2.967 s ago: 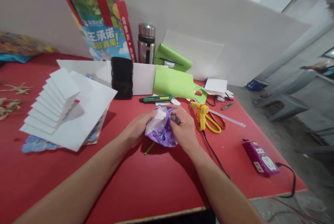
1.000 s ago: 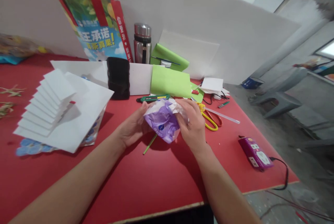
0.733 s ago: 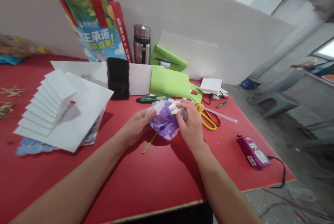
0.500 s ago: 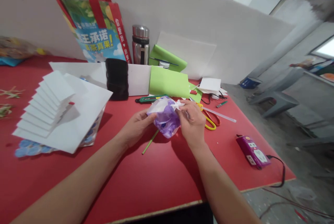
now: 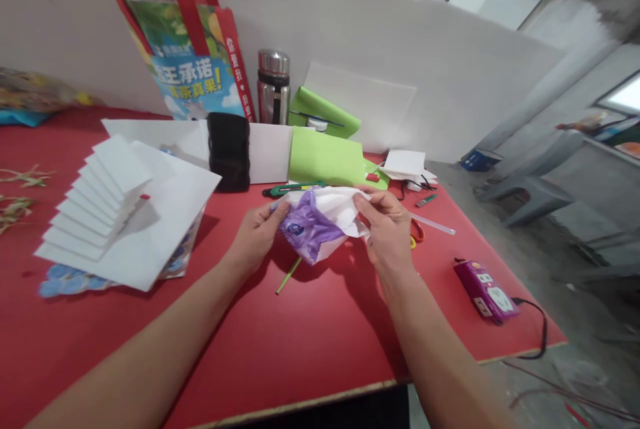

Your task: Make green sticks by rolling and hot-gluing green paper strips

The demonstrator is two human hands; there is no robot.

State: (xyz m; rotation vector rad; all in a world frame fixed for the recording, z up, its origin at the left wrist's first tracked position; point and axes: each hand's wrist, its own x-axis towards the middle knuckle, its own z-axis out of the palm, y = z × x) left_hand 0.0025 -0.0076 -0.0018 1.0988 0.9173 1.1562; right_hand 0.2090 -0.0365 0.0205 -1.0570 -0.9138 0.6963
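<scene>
since half a second before, the white sheet [image 5: 343,207] had spread from a small tuft into a broad, soft fold, and my right hand [image 5: 387,225] had shifted rightward, covering more of the scissors [image 5: 417,231]. the purple packet [image 5: 301,227] was in front of me, up off the red table [image 5: 280,355], between my two hands but much closer to the left. my left hand [image 5: 257,232] pinched its left edge, thumb on top; my right gripped the sheet's far right end, thumb pressed over it, the fingers partly hidden behind. packet and sheet together made one long shape running left to right, straight across from hand to hand, with the packet's lower corner pointing down toward me. i couldn't tell whether the sheet was clear of the packet's mouth or partly inside. beneath the packet, a thin green stick [image 5: 289,275] slanted toward me; the green cutter [image 5: 281,190] was just beyond.
</scene>
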